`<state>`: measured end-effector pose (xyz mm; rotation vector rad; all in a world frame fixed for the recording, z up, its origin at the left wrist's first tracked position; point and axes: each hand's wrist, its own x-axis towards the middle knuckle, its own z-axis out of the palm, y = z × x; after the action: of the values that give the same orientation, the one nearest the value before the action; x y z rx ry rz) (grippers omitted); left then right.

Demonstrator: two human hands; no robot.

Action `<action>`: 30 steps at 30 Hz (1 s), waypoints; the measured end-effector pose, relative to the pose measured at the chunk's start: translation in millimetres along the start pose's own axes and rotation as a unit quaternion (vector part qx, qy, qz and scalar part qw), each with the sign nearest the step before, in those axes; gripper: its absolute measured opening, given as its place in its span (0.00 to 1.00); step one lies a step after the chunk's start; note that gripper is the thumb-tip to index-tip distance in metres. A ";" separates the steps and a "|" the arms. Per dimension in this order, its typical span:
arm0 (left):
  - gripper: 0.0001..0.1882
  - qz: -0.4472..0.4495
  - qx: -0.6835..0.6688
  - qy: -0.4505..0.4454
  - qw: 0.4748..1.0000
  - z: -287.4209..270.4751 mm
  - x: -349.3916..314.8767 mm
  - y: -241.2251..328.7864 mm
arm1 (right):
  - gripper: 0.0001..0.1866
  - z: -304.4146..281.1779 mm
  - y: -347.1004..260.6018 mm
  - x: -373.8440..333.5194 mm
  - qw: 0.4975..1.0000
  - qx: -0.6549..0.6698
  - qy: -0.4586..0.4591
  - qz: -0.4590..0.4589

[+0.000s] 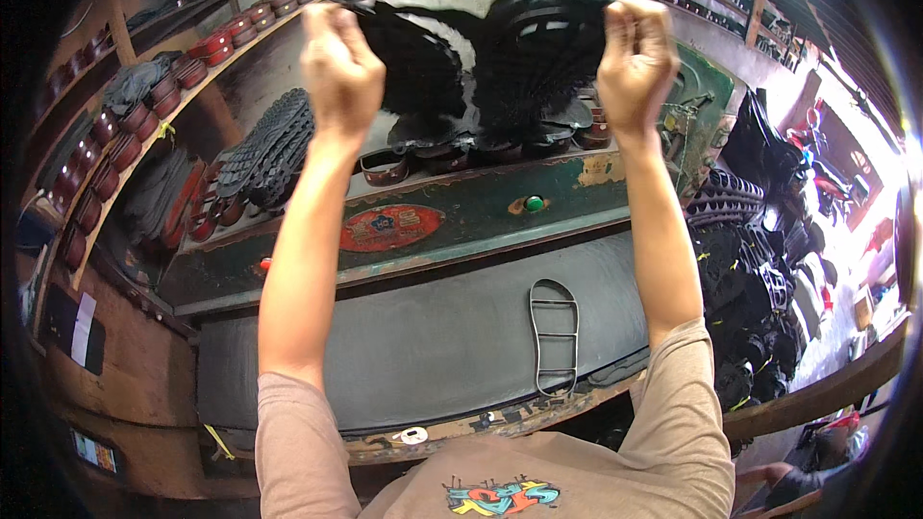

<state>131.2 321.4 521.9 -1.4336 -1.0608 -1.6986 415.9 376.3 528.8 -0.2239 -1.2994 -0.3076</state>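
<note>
Looks down, in the head view, into a cramped workshop crossed by a long, battered green beam, taken here as the landmark. Finds a wooden surface on the near side of the beam, covered by a broad grey sheet. Shows shelving beyond the beam and off its left end, lined with red-brown rings, and black cut material heaped off its right end.

Holds a black sheet up beyond the beam, stretched between the left hand and the right hand. Has the fingers of both hands clenched on the upper corners, probably to spread limp material and stop it folding; seems raised high to hang clear of the beam. Cannot tell, through the blur, one joined piece from two separate ones.

Looks glossy and floppy in the black sheet, split by a pale gap. Appears matte and rubbery in the grey sheet, perhaps laid flat as a backing. Bears on top, near side of the beam toward its right end, a sole-shaped metal frame, thin-walled and crossbarred, likely set flat for steadiness. Shows chipped paint on the beam, plus a red oval plate and a round green button. Reveals, beyond the beam's left half, a wavy-edged stack of dark sheets, seemingly piled together to save room.
</note>
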 end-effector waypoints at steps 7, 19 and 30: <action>0.13 0.096 0.107 0.050 0.988 -101.8 8.4 70.5 | 0.08 -31.6 -86.5 19.9 0.977 0.102 -0.103 0.157; 0.25 -0.410 0.222 -0.418 0.779 -234.0 -411.5 -90.9 | 0.27 -68.2 -101.4 -394.3 0.773 -0.062 -0.501 0.385; 0.49 -0.290 0.095 -0.611 0.731 -363.5 -449.4 32.5 | 0.62 -230.2 -146.5 -390.2 0.569 -0.174 -0.726 0.346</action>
<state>77.5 -23.9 60.3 -2.2451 -2.4949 -0.6864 481.8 200.3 91.3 -1.5513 -2.5986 0.4883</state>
